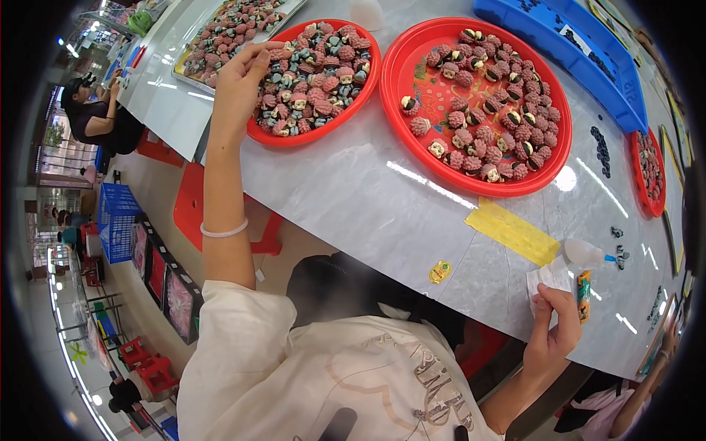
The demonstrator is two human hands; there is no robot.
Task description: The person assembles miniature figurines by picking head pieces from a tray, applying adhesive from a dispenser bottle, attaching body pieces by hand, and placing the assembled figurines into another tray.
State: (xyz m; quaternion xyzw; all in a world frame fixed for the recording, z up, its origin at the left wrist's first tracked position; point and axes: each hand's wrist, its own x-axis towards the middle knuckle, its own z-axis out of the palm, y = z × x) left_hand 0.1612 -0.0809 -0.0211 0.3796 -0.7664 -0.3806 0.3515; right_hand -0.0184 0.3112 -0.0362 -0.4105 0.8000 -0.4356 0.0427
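Note:
My left hand (245, 77) reaches out to the near-left rim of a round red tray (346, 110) heaped with small pink and grey toy figures (316, 81). Its fingertips are pinched together on one pink figure at the edge of the heap. A white bracelet sits on that forearm. My right hand (555, 331) is at the table's near edge, low on the right, and grips a crumpled white cloth (548, 278). Just beyond the cloth lie a small clear squeeze bottle with a blue tip (588, 253) and a little orange tube (583, 294).
A second red tray (412, 44) holds pink figures with faces. Also on the grey marble table (353, 198): a blue tray (581, 55), a metal tray (193, 73), a yellow sheet (512, 232), black bits (603, 151) and a small red plate (640, 202). Red stools (193, 206) and a blue crate (116, 220) stand left. Another person's hand (668, 339) is at lower right.

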